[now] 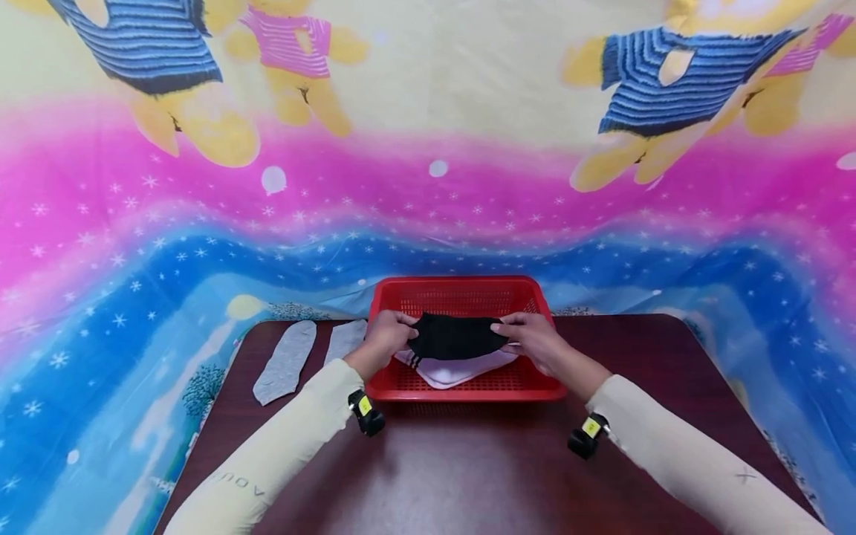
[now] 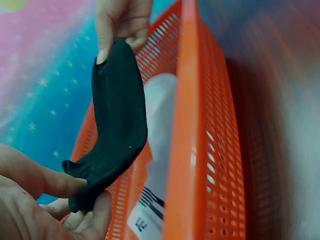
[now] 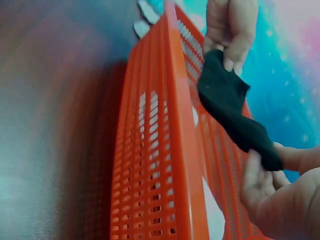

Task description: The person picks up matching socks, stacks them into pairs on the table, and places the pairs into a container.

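Note:
A black sock (image 1: 458,336) is stretched sideways over the red plastic basket (image 1: 468,396). My left hand (image 1: 388,334) pinches its cuff end between thumb and fingers, also plain in the left wrist view. At the other end, my right hand (image 1: 535,340) pinches the toe (image 3: 270,159). Below the black sock, a white sock (image 1: 444,374) lies in the basket, with dark stripes near its cuff in the left wrist view. The black sock hides part of it.
Two grey socks lie flat on the dark wooden table (image 1: 461,468) left of the basket: one grey sock (image 1: 286,362) farther out, another grey sock (image 1: 343,338) partly behind my left hand. A patterned cloth (image 1: 428,193) hangs behind the table.

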Demonstrator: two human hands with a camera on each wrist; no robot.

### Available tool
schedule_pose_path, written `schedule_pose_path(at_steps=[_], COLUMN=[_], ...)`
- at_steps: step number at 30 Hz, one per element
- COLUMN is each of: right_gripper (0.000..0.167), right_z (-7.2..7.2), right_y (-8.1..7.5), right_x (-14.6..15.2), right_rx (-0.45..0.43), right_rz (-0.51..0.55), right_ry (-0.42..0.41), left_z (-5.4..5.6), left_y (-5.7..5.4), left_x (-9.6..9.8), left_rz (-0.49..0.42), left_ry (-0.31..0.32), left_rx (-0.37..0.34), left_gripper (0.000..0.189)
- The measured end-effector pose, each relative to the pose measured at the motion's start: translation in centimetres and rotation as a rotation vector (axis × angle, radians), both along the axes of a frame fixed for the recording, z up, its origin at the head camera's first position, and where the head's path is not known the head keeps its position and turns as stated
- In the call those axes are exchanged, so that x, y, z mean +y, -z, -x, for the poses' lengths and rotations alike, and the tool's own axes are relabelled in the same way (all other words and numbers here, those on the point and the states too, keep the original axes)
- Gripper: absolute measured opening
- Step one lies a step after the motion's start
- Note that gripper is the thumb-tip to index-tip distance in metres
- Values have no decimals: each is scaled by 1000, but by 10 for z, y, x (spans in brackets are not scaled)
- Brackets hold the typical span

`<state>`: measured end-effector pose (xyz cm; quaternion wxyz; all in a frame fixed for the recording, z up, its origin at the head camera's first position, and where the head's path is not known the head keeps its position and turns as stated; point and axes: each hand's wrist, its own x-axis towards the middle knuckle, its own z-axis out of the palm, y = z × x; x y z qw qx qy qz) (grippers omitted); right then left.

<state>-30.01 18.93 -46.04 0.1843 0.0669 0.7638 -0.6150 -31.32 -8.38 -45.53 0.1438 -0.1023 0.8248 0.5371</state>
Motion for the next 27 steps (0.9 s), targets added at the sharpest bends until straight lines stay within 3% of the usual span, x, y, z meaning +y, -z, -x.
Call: schedule_pose_path(at_steps=[3,6,8,12,15,18,19,23,27], right_gripper=[47,42,38,31,28,9,9,41,43], right_z=[9,17,21,24,26,30,31,35,36], right_y=[7,12,14,18,21,25,26,33,39], right_x=[-1,-2,-3,-9,-13,-15,-16,-16,-14], right_rx=[-26,-30,-9,75,131,166,158,147,183], right_rz=[-63,-123,-180,-406,-589,-694,-691,-693,-729], right_ry=[-16,-23,-22,-70,-124,-177,-185,-204,-203], left_z=[4,7,11,16,14,9,8,7,4], left_y=[9,16,20,26,31,34,36,45,51], left_x=[4,8,11,15,18,19,18,18,19], left_rz=[72,143,188,292,378,445,453,499,535], left_ry=[9,28,39,87,151,193,199,210,226], left_rx=[12,22,29,35,90,151,160,188,244], left_gripper=[27,9,21,41,40,34,33,30,26])
